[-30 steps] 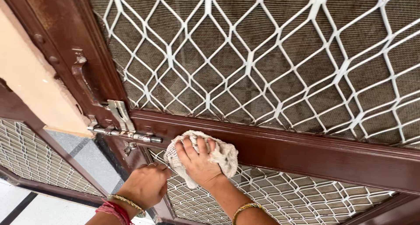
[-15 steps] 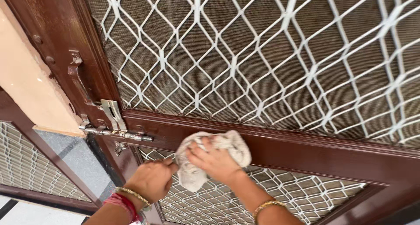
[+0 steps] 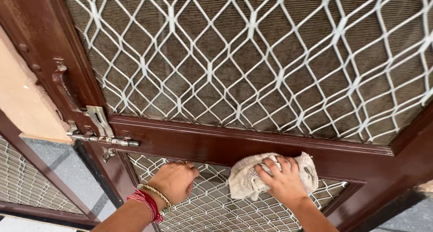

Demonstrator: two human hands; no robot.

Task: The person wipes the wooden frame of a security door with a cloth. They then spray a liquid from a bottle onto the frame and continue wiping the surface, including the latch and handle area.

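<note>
At the middle rail of a glossy brown metal door (image 3: pixel 216 144), a person's right hand (image 3: pixel 283 181) presses one crumpled off-white cleaning cloth (image 3: pixel 246 180) flat against the rail's lower edge, its fingers (image 3: pixel 275 165) spread over the fabric and holding it there. One left hand (image 3: pixel 175 181), fingers curled into a loose fist with nothing in them, rests against the lower of two white diamond-lattice grille panels (image 3: pixel 207 209), just beside the cloth. Gold bangles and red thread (image 3: pixel 149 202) circle the left wrist. One silver sliding bolt latch (image 3: pixel 101 137) and one brown pull handle (image 3: pixel 63 85) sit on the door's left stile.
</note>
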